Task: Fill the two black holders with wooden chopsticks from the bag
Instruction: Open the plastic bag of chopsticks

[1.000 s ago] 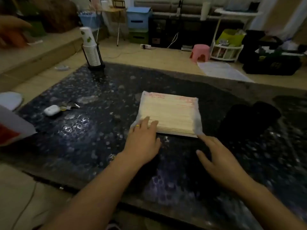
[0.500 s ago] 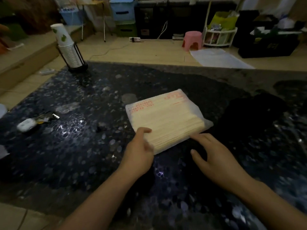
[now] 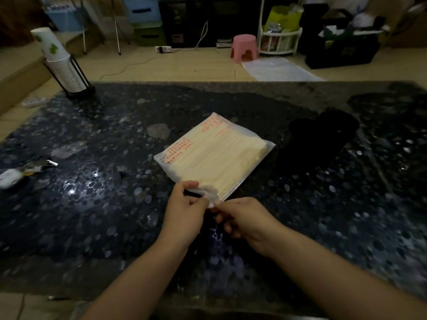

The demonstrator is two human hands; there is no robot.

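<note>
A flat clear plastic bag [image 3: 215, 155] packed with pale wooden chopsticks and printed in red lies on the dark speckled table [image 3: 104, 192], turned diagonally. My left hand [image 3: 184, 209] pinches the bag's near corner between thumb and fingers. My right hand [image 3: 242, 218] pinches the same plastic corner from the right, the two hands almost touching. Two black holders [image 3: 321, 130] stand side by side just right of the bag, dark and hard to make out.
A rack of stacked white paper cups [image 3: 62, 65] stands at the table's far left corner. A white earbud case [image 3: 9, 177] and keys [image 3: 39, 166] lie at the left edge. Beyond the table are a pink stool [image 3: 244, 48], bins and cables on the floor.
The bag has turned further to a diagonal. Both hands moved from resting flat on its near edge to its near corner, where their fingers now pinch the plastic.
</note>
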